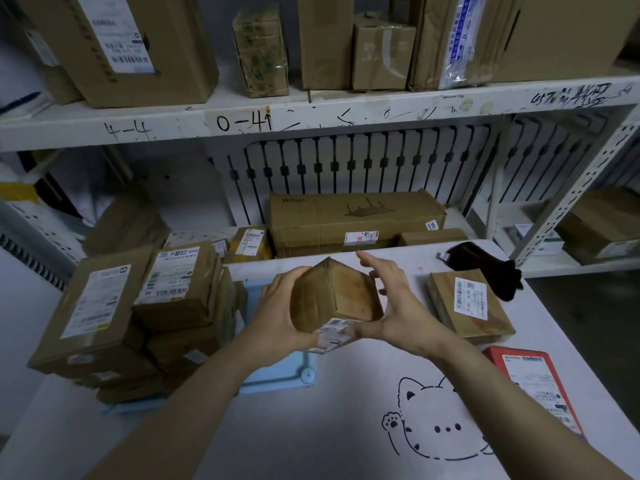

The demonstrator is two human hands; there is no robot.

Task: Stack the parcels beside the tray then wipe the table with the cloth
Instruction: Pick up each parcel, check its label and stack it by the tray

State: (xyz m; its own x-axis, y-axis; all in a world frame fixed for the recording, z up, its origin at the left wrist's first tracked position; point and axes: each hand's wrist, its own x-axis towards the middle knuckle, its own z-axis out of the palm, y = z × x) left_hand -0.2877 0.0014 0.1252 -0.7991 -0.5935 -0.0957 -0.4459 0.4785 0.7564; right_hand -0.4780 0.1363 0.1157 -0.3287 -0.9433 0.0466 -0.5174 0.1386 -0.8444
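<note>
I hold a small brown cardboard parcel (332, 299) in the air above the table, tilted on one corner, its white label facing down toward me. My left hand (280, 313) grips its left side and my right hand (391, 306) cups its right side. Beneath it lies a light blue tray (277, 379), mostly hidden by my arms. A pile of several brown parcels (149, 313) stands to the left of the tray. A flat brown parcel (467, 306) and a red parcel (540, 386) lie on the table at the right. A dark cloth (485, 268) is bunched at the far right corner.
The white table (346, 410) bears a cat drawing near its front. Behind it a white metal shelf (311, 116) holds large cartons above, and a long carton (356, 220) with smaller boxes sits on the lower level. A perforated shelf post (571, 188) stands at the right.
</note>
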